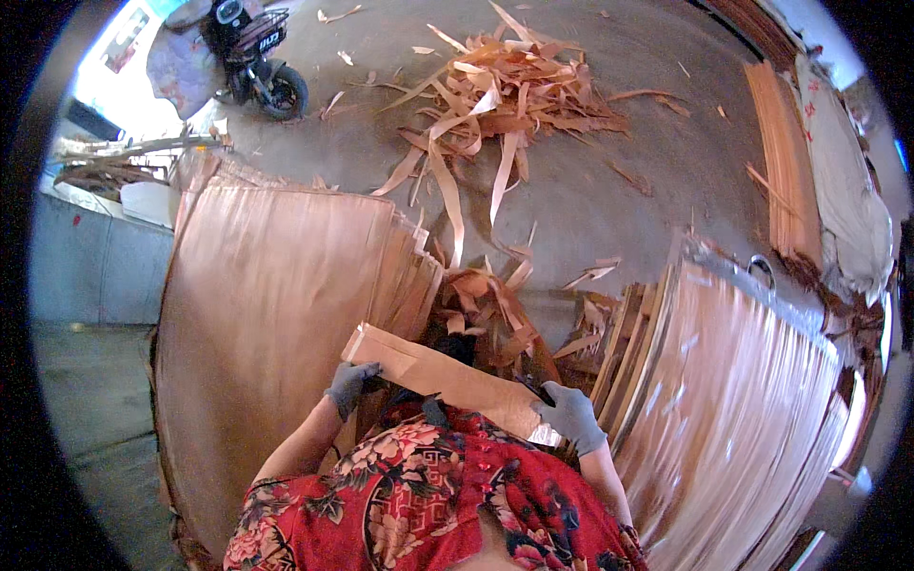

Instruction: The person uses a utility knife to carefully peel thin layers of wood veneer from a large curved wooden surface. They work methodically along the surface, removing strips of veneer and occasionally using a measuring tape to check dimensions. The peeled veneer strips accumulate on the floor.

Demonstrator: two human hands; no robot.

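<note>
A long strip of tan wood veneer lies slantwise across the front of my body, its left end higher than its right. My left hand, in a grey glove, is closed on the left end of the strip. At the right end is my right hand, also gloved in grey, with its fingers curled. A small dark tool sticks out from these fingers over the strip; its kind is not clear. How the right fingers meet the veneer is partly hidden.
Tall stacks of veneer sheets stand close on the left and right. Torn scraps lie between them, and a large heap of curled strips covers the floor ahead. A parked scooter is at the far left.
</note>
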